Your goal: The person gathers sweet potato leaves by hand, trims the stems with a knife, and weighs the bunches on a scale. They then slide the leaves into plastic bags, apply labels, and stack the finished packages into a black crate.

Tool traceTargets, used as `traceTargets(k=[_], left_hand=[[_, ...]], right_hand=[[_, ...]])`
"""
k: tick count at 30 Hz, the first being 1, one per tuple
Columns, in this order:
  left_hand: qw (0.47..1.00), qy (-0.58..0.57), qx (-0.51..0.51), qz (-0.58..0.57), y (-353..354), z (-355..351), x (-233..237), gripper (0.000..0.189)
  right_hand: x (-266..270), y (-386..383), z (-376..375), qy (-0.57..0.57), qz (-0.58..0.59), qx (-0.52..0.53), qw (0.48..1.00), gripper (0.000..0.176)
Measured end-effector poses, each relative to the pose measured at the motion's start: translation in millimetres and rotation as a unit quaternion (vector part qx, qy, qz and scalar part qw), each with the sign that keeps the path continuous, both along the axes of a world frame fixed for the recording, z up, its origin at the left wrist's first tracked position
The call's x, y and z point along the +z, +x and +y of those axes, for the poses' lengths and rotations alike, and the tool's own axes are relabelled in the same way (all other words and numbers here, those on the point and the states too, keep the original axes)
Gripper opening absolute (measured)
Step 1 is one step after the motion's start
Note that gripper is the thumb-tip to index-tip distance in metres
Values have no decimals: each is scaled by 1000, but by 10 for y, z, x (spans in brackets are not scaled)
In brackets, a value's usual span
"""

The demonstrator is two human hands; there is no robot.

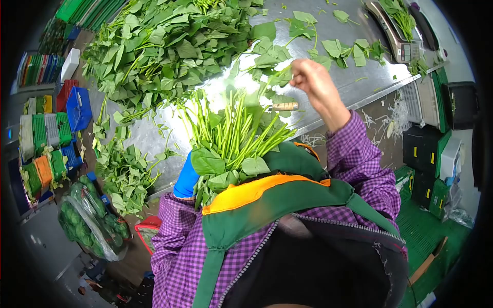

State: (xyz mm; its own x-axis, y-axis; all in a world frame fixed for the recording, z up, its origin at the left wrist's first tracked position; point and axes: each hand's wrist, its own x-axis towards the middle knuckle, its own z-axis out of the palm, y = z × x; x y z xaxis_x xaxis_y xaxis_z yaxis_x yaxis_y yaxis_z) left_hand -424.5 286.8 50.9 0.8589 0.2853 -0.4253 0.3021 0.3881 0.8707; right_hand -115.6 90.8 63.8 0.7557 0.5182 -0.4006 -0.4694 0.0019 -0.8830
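Note:
A thick bunch of green leafy stems (239, 123), cut ends pointing up and away, lies against my apron. My left hand (186, 177), in a blue covering, is at the bunch's left side and holds it; most of its fingers are hidden behind leaves. To the upper right of the bunch, my bare right hand (310, 81) is raised over the metal table (359, 84) with fingers curled together. Whether a stem is between its fingertips is too small to make out. Just below that hand lies a wooden-handled tool (284, 107), its other end hidden by stems.
A big heap of leafy greens (174, 51) covers the table's far left, with a smaller pile (126, 174) nearer. Loose sprigs lie at the back. A scale (393, 33) holding greens stands at the right. Left are a blue crate (78, 109) and bagged vegetables (92, 220).

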Motion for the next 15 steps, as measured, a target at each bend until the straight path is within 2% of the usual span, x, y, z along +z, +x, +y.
traceTargets(k=[1, 3, 5, 6, 7, 10, 12, 13, 15], left_hand=[[1000, 3, 15, 3, 10, -16, 5, 13], [1000, 8, -22, -10, -18, 58, -87, 13], [998, 15, -60, -22, -9, 72, -103, 13], [999, 4, -45, -18, 2, 44, -75, 14], [999, -7, -30, -14, 9, 32, -57, 14], [999, -44, -19, -17, -71, 77, -102, 15], [1000, -7, -29, -9, -84, 60, -64, 15], [999, 27, -41, -3, -72, 51, -44, 16], [999, 18, -36, 3, -49, 37, -39, 16]], right_hand=[[-37, 96, -53, 24, 29, -36, 999, 21], [-63, 77, -92, 3, 38, -8, 999, 33], [57, -122, -9, -71, 5, 164, 984, 42], [54, -260, 15, -65, 0, 240, 969, 41], [33, -375, 46, -75, -66, 310, 946, 35], [-108, -305, 63, -44, -80, 329, 940, 29], [-164, -75, 10, -91, -85, 201, 972, 30], [-175, -26, -9, -91, -86, 201, 972, 30], [-124, 30, -43, -81, -51, 185, 978, 31]])
